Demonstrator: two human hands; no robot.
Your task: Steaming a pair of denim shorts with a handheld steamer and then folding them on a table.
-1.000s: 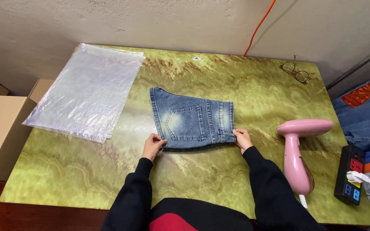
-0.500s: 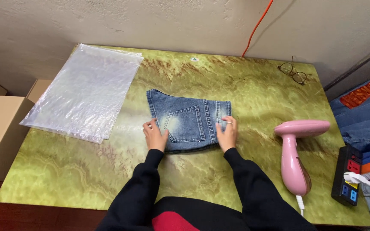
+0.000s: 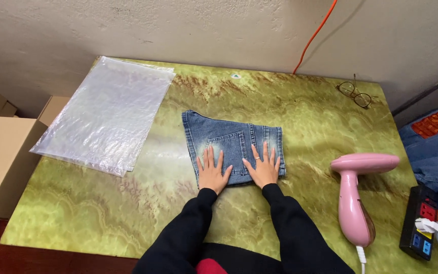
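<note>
The folded denim shorts (image 3: pixel 233 145) lie flat near the middle of the green marbled table (image 3: pixel 102 203), back pocket up. The left hand (image 3: pixel 212 171) rests on the near left part of the shorts, palm down, fingers spread, gripping nothing. The right hand (image 3: pixel 265 166) lies flat and open just beside it on the near right part, a ring on one finger. Left of the shorts lies a stack of clear plastic bags (image 3: pixel 105 112). Right of the shorts stands a pink garment steamer (image 3: pixel 357 195), with a black power strip (image 3: pixel 420 223) beyond it. Eyeglasses (image 3: pixel 355 93) sit at the far right corner, well apart from the shorts.
</note>
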